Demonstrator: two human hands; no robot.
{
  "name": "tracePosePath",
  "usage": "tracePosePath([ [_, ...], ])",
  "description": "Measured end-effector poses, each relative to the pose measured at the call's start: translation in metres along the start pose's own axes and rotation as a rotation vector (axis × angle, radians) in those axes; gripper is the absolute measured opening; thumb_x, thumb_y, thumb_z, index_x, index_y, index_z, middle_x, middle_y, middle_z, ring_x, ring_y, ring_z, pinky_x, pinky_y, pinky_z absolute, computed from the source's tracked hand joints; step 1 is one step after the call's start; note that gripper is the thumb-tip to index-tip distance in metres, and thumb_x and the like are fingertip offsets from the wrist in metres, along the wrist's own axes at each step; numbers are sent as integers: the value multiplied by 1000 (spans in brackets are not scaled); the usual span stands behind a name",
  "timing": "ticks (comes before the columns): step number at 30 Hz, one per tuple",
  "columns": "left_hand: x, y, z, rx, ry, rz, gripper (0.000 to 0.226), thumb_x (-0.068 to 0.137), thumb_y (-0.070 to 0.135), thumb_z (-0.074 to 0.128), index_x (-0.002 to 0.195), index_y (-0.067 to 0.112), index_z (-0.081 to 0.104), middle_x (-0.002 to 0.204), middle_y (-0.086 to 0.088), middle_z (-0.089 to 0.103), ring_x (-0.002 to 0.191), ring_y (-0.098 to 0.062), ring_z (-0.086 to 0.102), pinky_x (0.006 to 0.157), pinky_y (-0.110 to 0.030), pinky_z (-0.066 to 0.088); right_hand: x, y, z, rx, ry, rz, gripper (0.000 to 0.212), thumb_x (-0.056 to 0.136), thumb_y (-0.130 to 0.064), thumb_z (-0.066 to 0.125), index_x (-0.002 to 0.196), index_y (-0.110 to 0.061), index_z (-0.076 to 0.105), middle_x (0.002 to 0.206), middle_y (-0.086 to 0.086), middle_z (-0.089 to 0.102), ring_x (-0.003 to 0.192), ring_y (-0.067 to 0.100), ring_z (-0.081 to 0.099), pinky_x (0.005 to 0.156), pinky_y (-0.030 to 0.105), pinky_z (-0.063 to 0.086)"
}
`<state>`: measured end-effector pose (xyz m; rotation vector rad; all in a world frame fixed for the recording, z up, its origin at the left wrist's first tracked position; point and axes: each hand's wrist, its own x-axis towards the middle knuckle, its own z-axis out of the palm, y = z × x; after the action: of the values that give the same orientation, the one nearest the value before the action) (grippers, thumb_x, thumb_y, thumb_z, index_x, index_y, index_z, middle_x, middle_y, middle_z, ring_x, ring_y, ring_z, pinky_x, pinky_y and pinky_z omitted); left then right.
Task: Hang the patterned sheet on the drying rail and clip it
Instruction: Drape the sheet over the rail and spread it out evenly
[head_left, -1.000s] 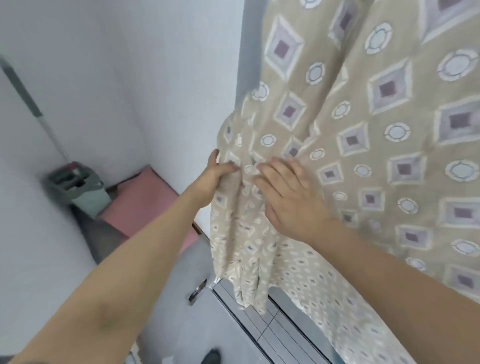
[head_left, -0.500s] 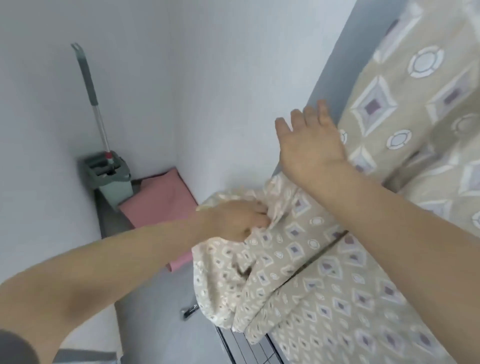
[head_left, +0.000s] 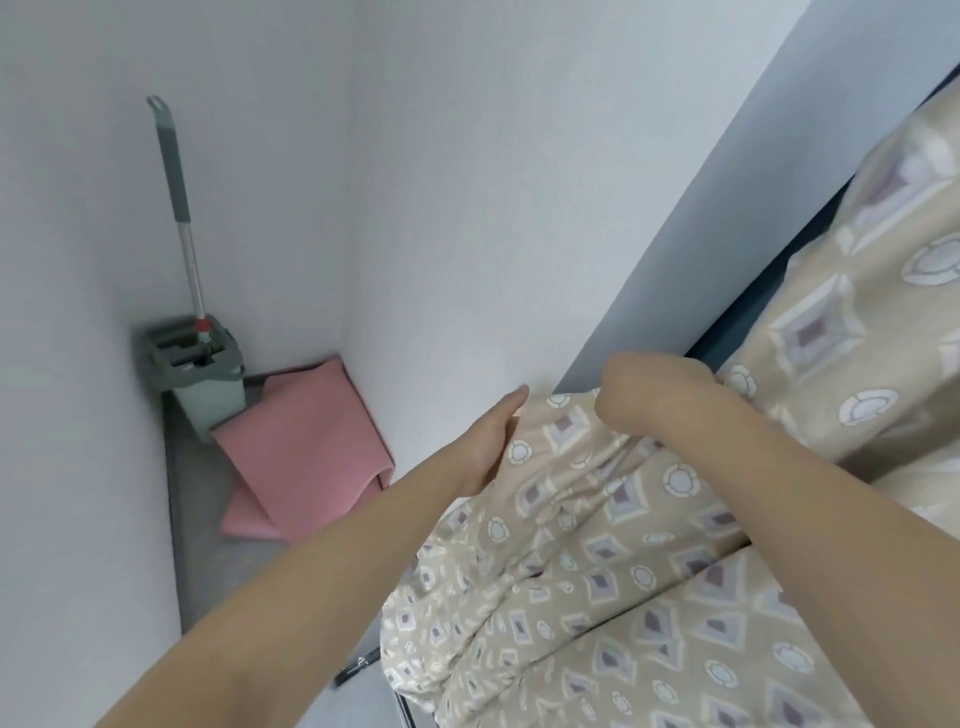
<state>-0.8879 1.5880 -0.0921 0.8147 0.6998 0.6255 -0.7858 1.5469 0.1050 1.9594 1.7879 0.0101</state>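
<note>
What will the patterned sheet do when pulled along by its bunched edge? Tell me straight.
The patterned sheet is probably floppy: it gathers in soft folds between the left hand and right hand. It likely sags wherever unsupported, since its lower part hangs in loose pleats. It seems light for its size, though wetness can't be judged.

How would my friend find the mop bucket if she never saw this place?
Look to the far corner where the two white walls meet. The green mop bucket stands there on the grey floor, beside a pink mat; it alone has a long handle sticking up.
</note>
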Motion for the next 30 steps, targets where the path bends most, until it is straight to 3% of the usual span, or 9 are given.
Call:
tracePosePath([
  [5, -5, 21, 6, 143, 166, 192, 20, 88, 31, 60, 85, 15, 48, 82, -9, 47, 65, -17, 46, 59, -31, 34, 11, 6, 13, 293, 250, -137, 21, 98, -25, 45, 91, -15, 62, 93, 0, 62, 93, 26, 58, 75, 30, 44],
  [8, -32, 78, -11, -201, 416, 418, 21, 100, 18, 46, 81, 11, 51, 76, -11, 56, 61, -20, 58, 64, -32, 47, 6, 7, 4, 579, 422, -236, 29, 98, -37, 42, 83, -19, 60, 79, 0, 62, 85, 29, 57, 69, 34, 43],
  [11, -71, 154, -47, -499, 572, 619, 25, 102, 26, 41, 105, 6, 57, 98, -20, 62, 87, -31, 66, 81, -44, 56, 0, 8, -6, 213, 483, -201, 45, 94, -52, 41, 123, -19, 50, 119, 7, 60, 112, 30, 54, 88, 38, 39],
  [14, -106, 186, -73, -469, 480, 769, 31, 102, 32, 40, 116, 8, 54, 112, -18, 60, 102, -31, 62, 96, -50, 48, -3, 4, -8, -18, 537, -167, 37, 92, -40, 49, 119, -15, 44, 118, 10, 58, 110, 32, 55, 86, 38, 39],
  [18, -119, 130, -83, -41, 211, 263, 59, 89, 53, 44, 125, 11, 62, 127, -17, 61, 113, -36, 60, 100, -49, 44, -5, 0, -1, 20, 413, -139, 19, 92, -19, 47, 109, -14, 53, 115, 10, 61, 104, 32, 60, 72, 32, 38],
  [21, -117, 75, -87, 112, 205, -62, 46, 84, 33, 58, 122, 8, 65, 127, -16, 62, 110, -33, 62, 93, -44, 51, -6, 1, 4, 54, 458, -144, 9, 89, -13, 47, 98, -14, 45, 109, 11, 63, 98, 32, 62, 69, 31, 37],
  [24, -119, 100, -92, -76, 340, 152, 36, 91, 22, 51, 120, 2, 61, 116, -17, 65, 107, -32, 63, 98, -42, 47, -4, 4, 6, 43, 509, -151, 15, 91, -18, 49, 95, -14, 36, 103, 10, 64, 93, 32, 63, 65, 31, 35],
  [27, -134, 166, -96, -334, 551, 544, 24, 97, 23, 46, 90, 5, 61, 83, -13, 70, 78, -26, 70, 80, -38, 54, -5, 5, 10, 27, 603, -170, 20, 93, -24, 51, 97, -14, 35, 101, 12, 63, 92, 33, 62, 65, 32, 31],
  [30, -158, 199, -101, -426, 579, 729, 38, 99, 36, 44, 103, 4, 64, 99, -16, 72, 94, -31, 70, 84, -45, 54, -8, 5, 11, 71, 635, -162, 19, 92, -21, 53, 98, -12, 37, 101, 13, 64, 92, 33, 62, 63, 31, 30],
])
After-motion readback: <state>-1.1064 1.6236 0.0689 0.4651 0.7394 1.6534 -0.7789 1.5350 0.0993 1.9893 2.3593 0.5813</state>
